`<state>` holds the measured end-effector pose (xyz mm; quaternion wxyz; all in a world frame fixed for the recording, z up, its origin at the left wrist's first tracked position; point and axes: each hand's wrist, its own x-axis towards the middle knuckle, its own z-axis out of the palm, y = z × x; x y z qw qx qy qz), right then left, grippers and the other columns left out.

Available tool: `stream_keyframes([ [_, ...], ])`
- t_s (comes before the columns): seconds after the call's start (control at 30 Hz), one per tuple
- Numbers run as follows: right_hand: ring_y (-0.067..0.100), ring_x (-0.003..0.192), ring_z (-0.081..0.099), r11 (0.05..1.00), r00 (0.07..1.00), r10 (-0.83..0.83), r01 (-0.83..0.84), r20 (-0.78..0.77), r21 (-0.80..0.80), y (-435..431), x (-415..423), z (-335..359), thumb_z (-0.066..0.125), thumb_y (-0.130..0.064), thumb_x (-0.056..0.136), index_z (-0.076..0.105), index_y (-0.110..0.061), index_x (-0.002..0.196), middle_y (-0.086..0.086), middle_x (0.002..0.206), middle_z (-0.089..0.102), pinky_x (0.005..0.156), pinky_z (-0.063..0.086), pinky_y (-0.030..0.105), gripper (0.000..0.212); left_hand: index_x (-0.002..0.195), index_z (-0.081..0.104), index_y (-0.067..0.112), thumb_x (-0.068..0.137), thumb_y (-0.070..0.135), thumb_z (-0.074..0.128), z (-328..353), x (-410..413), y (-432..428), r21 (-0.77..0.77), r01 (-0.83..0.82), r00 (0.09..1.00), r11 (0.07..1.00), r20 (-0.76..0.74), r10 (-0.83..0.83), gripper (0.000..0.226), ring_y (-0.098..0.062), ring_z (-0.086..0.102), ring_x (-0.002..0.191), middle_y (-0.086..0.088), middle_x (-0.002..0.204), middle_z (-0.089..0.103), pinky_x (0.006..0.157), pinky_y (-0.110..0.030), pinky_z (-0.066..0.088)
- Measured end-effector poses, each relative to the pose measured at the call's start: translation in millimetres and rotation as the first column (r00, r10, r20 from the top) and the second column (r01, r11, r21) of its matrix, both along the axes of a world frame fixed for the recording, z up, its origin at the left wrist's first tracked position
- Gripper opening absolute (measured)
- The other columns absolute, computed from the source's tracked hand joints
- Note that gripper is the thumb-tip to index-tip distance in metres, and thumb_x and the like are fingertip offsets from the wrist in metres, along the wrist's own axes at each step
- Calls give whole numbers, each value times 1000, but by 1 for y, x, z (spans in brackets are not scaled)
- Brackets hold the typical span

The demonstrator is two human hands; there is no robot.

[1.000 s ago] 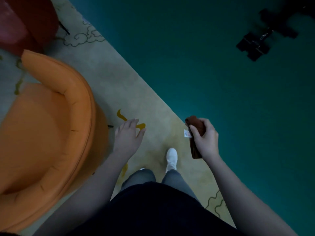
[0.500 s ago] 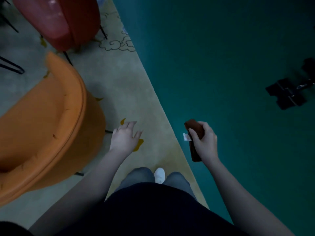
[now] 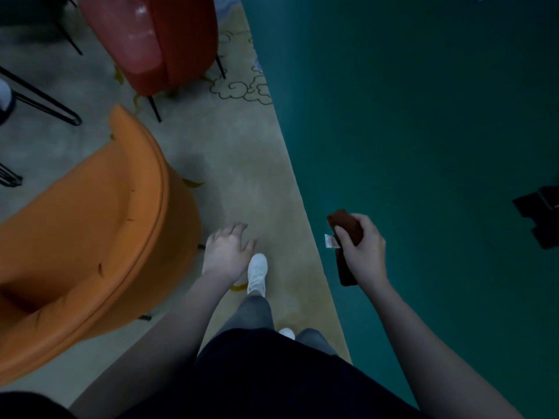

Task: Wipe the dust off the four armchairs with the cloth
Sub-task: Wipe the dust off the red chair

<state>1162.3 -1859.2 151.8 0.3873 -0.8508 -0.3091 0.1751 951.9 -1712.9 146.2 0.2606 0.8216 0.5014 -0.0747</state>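
An orange armchair (image 3: 84, 237) fills the left side, its curved back towards me. Beyond it stands a red armchair (image 3: 157, 37) on thin black legs. My right hand (image 3: 363, 249) grips a folded brown cloth (image 3: 346, 226) with a small white label, held over the edge of the teal floor. My left hand (image 3: 227, 252) hangs empty with fingers relaxed, just right of the orange armchair's back and apart from it.
A pale patterned rug (image 3: 242, 182) runs under the chairs beside teal floor (image 3: 423, 116). Black hairpin legs (image 3: 45, 107) stand at the far left. A dark object (image 3: 541, 219) lies on the floor at the right edge. My white shoe (image 3: 257, 273) steps forward.
I have walked forward along the rug edge; the red armchair has come nearer and further into view. My hands keep their poses, the cloth still in the right.
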Motion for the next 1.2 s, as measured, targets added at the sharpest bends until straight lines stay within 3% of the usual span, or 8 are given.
stream_keyframes([
  [0.53, 29, 97, 61, 991, 991, 131, -131, 31, -18, 233, 83, 5, 71, -14, 87, 63, -10, 108, 8, 102, 67, 86, 48, 39, 23, 144, 47, 15, 102, 43, 44, 5, 73, 219, -46, -154, 987, 987, 28, 156, 51, -29, 44, 134, -12, 142, 54, 112, -37, 28],
  [1.07, 26, 99, 59, 941, 941, 337, -337, -13, 29, 370, 207, 11, 69, -14, 88, 62, -12, 109, 6, 103, 66, 89, 47, 39, 22, 147, 42, 15, 103, 42, 42, 12, 166, 290, -36, -370, 927, 928, 61, 371, 52, -25, 39, 138, -4, 153, 39, 111, -38, 32],
  [1.2, 27, 100, 60, 936, 936, 352, -351, -15, 32, 398, 248, 14, 69, -14, 88, 62, -13, 110, 5, 103, 66, 90, 48, 40, 22, 144, 46, 13, 102, 41, 46, 17, 197, 310, 9, -412, 908, 911, 88, 410, 50, -28, 44, 134, -8, 147, 47, 109, -38, 34],
])
